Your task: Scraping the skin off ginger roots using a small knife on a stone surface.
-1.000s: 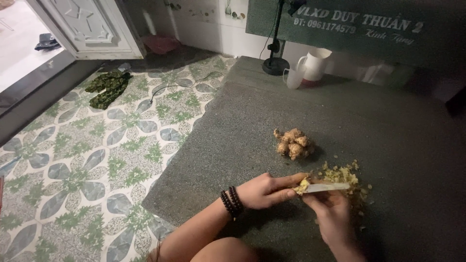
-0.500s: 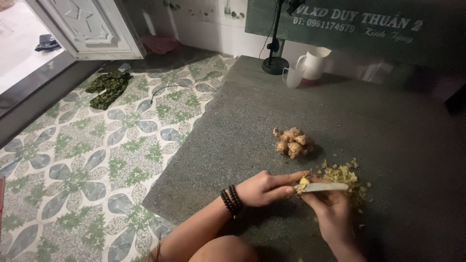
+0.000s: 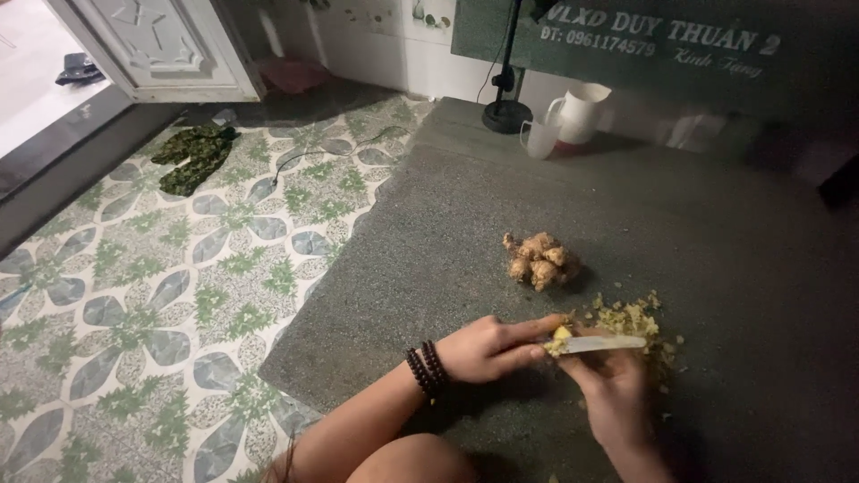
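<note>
The left hand (image 3: pixel 492 347) lies low over the dark speckled stone slab (image 3: pixel 429 268), fingers stretched forward and closed in a pinch on a small yellow piece of ginger (image 3: pixel 561 334). A string of dark beads (image 3: pixel 425 369) circles that wrist. The right hand (image 3: pixel 608 389) comes up from the lower edge of the head view, fingers curled shut around the grip of a knife (image 3: pixel 601 343); the pale blade lies nearly flat, pointing right, its near end touching the yellow piece. Just beyond the blade, a loose heap of chopped ginger bits (image 3: pixel 631 320) spreads on the slab, with a few crumbs scattered to its right. A whole knobbly ginger root (image 3: pixel 538 259) sits on the slab above the hands, apart from the heap and untouched.

At the far end of the slab stand a white jug (image 3: pixel 582 111) and a white cup (image 3: pixel 540 138), just beside each other, near a black round stand base (image 3: pixel 506 114). Left of the slab lies patterned green-and-white floor tile (image 3: pixel 179 286), with a dark green cloth (image 3: pixel 197 156) on it near an open white door (image 3: pixel 165 45).
</note>
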